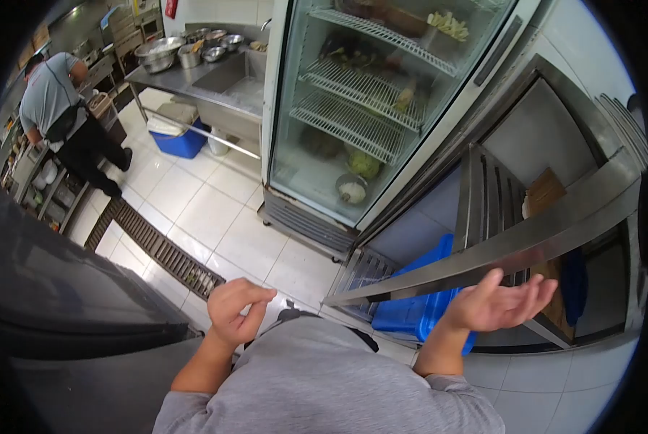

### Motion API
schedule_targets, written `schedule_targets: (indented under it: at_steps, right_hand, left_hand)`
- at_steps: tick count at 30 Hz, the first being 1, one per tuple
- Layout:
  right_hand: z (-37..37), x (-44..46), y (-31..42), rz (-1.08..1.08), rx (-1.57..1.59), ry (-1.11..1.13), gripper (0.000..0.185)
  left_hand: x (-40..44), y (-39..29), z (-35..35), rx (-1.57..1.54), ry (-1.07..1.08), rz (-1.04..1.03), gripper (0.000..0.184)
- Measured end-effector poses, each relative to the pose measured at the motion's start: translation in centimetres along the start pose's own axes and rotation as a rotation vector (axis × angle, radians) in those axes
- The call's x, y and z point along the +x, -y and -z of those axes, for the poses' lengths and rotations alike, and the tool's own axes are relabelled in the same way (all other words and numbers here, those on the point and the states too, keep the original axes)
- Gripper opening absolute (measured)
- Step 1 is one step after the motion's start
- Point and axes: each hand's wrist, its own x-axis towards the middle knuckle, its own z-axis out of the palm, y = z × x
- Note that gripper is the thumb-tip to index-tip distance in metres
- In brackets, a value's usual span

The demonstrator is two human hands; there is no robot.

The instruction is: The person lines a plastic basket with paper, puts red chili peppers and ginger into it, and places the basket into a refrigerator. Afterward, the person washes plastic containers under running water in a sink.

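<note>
The long grey stainless-steel rail runs just beside the empty, half-open right hand; the left hand curls loosely, visibly holding nothing.

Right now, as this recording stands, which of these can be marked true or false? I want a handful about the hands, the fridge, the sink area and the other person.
1. The right hand is open, with nothing in its palm. True.
2. The left hand is spread flat. False: the left hand has its fingers curled.
3. Metal bowls stand on the steel counter near the sink. True.
4. The round green item is on the fridge's top shelf. False: the round green item is low in the fridge.
5. The co-worker has their back turned. True.
</note>
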Motion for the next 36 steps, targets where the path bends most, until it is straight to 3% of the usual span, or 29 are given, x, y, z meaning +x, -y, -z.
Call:
schedule_targets:
  at_steps: [2,4,8,12,13,15,17,18,19,21,23,26,34,36]
  right_hand:
    - [-1.7,-1.5,2.0,-0.01,0.247,0.058,0.051]
    - [-4.3,-4.3,2.8,-0.074,0.267,0.191,0.046]
    - [-9.9,-9.8,3.6,-0.456,0.419,0.544,0.05]
    - [-16.2,-14.1,1.0,-1.007,0.51,0.472,0.055]
    - [-17.1,-13.1,0.9,-1.006,0.514,0.46,0.055]
    - [-18.1,-9.6,1.9,-1.028,0.57,0.229,0.053]
    - [-18.1,-4.4,6.8,-0.725,0.817,0.184,0.048]
    - [-18.2,-2.5,9.8,-0.429,0.857,0.223,0.046]
    - [-17.2,-0.6,13.0,-0.277,0.928,0.39,0.044]
    - [-18.1,-1.0,20.3,0.067,1.18,0.379,0.048]
    - [-17.9,-0.2,24.1,0.325,1.413,0.313,0.039]
    - [-17.4,-0.8,26.1,0.425,1.424,0.335,0.033]
    - [-17.8,-1.5,26.1,0.384,1.365,0.433,0.036]
    - [-17.6,-1.8,25.9,0.483,1.352,0.449,0.035]
  left_hand:
    - [0.0,-0.2,0.2,0.002,-0.018,0.072,0.019]
    - [0.0,-0.3,0.5,0.008,-0.016,0.087,0.018]
    - [0.2,-0.5,1.9,0.049,-0.033,0.107,0.013]
    - [0.0,0.4,3.8,0.085,-0.117,0.17,0.009]
    - [-0.1,0.6,4.2,0.086,-0.159,0.212,0.008]
    - [-0.3,2.3,3.8,0.061,-0.169,0.251,0.007]
    - [-0.3,3.4,1.2,-0.369,-0.083,0.805,0.016]
    - [-0.2,4.4,-0.8,-0.521,0.079,0.938,0.023]
    - [-0.3,5.5,-3.3,-0.671,0.251,1.07,0.03]
    - [-2.6,7.3,-8.6,-1.021,0.472,1.225,0.039]
    - [-3.4,8.0,-11.6,-1.626,0.425,1.299,0.04]
    - [-3.2,7.8,-12.5,-1.891,0.416,1.344,0.04]
    - [-3.2,7.8,-12.0,-1.904,0.456,1.407,0.039]
    - [-3.1,7.9,-11.9,-1.906,0.464,1.416,0.039]
